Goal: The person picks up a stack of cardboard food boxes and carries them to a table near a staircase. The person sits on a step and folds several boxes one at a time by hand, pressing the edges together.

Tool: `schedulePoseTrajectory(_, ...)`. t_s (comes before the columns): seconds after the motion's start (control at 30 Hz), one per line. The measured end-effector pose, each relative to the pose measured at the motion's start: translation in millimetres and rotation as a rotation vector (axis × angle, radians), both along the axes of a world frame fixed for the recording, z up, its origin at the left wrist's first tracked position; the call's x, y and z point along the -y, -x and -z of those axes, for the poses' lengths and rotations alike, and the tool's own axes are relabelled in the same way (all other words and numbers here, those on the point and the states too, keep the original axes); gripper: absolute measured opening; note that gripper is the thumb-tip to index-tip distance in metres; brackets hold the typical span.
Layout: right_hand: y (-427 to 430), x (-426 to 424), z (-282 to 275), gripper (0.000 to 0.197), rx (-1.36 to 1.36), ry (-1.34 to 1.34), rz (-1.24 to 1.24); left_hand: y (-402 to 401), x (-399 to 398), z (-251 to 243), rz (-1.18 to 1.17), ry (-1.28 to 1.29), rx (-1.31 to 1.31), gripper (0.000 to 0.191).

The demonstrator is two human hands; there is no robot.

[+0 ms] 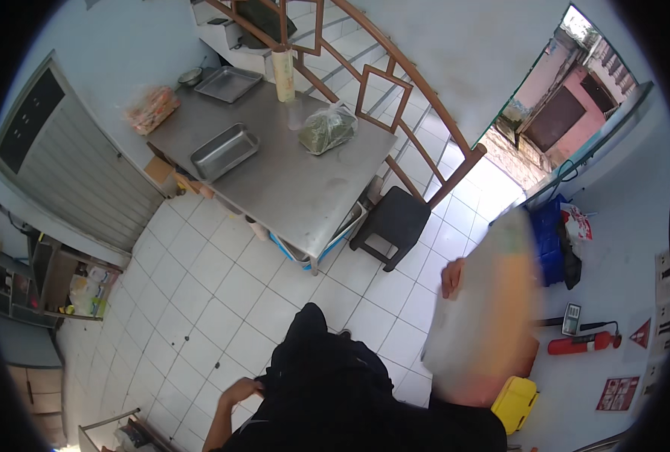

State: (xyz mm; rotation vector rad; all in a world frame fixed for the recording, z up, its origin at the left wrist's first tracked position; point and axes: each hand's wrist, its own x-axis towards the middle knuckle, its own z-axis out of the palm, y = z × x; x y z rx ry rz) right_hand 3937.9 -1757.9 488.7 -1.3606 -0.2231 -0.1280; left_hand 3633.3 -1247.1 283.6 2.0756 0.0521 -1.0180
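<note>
My right hand [452,278] grips the left edge of a large, blurred bag or sack [490,316], whitish with orange and red areas. It hangs at my right side and hides most of that arm. Low at my left side, my left hand [245,390] is by my black clothing; its fingers are partly hidden, so what they touch cannot be told. Before me stands a steel table [312,192]. On it are a deep metal pan [225,152], a clear bag of green stuff [328,131], a shallow metal tray [229,85], a roll of film [283,74] and a bag of orange-pink items [153,110].
A black plastic stool [402,214] stands by the table's right corner. Behind it are a brown stair railing [453,183] and an open doorway. Along the right wall are blue crates [546,243], a red fire extinguisher [580,343] and a yellow lid [515,404]. Open shelves [75,282] stand at left.
</note>
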Motion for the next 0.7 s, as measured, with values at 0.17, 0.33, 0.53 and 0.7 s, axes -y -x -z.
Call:
schedulePoseTrajectory(0.17,-100,-36,27,0.060,-0.181,-0.020,-0.022,-136,23,-124,-0.200,-0.342,0.205,0.045)
schedulePoseTrajectory(0.33,-212,-90,30,0.066,-0.349,0.442,-0.050,-299,59,-143,-0.282,-0.505,0.600,0.036)
schedulePoseTrajectory(0.53,-305,-104,56,0.068,-0.376,0.731,-0.282,-449,76,-65,-0.305,-0.711,0.784,0.029)
schedulePoseTrajectory(0.7,-390,-134,63,0.065,-0.095,0.980,-0.431,-463,124,23,0.005,-0.902,0.697,0.022)
